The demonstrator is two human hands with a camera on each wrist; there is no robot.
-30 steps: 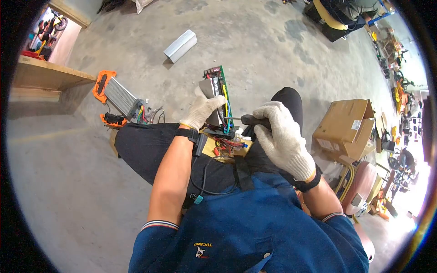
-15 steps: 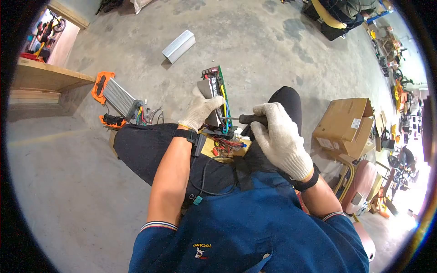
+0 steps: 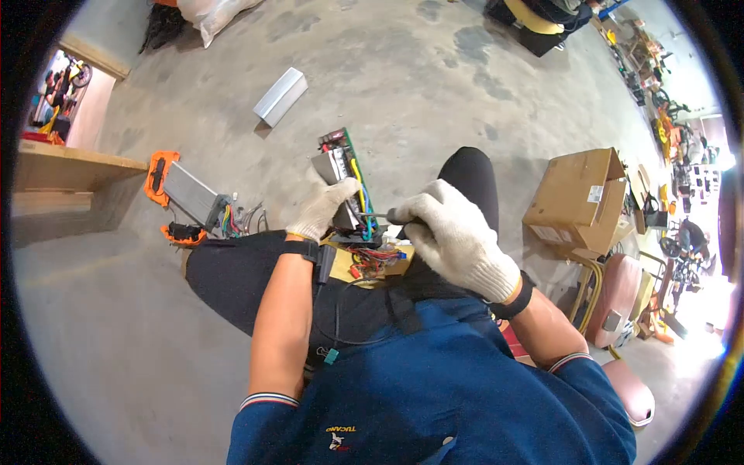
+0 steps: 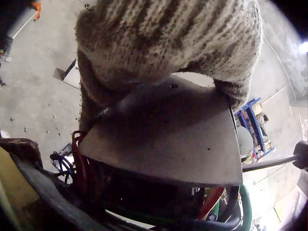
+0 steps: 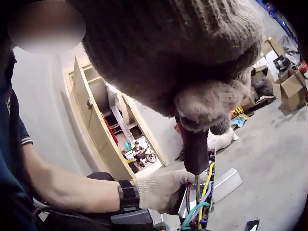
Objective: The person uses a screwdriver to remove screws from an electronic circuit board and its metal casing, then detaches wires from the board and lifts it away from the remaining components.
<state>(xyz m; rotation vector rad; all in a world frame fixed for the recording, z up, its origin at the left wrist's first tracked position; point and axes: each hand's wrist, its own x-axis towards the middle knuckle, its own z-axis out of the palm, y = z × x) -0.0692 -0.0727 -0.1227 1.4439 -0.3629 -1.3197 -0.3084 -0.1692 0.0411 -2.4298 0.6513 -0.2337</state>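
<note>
My gloved left hand (image 3: 322, 209) grips a circuit board assembly (image 3: 346, 167) above my lap, its fingers and thumb around a grey metal plate (image 4: 168, 134). Yellow, blue and green wires (image 5: 208, 185) run along the board. In my gloved right hand (image 3: 461, 240) is a dark-handled screwdriver (image 5: 196, 154), held near the handle's end. Its thin shaft (image 4: 269, 164) reaches in by the plate and wires; the tip is hidden behind the plate in the left wrist view. Below the board, a bundle of coloured wires (image 3: 372, 261) lies over a yellowish surface between my legs.
On the floor at left lies a finned metal case (image 3: 190, 195) with orange end pieces and loose wires. A silver metal housing (image 3: 280, 97) lies ahead. To the right stands an open cardboard box (image 3: 573, 201), with a pink seat-like piece (image 3: 614, 298) behind it.
The head view has shifted, so the floor objects sit further left. My right hand has moved closer to the board and covers more of the screwdriver's handle. My left hand keeps its grip.
</note>
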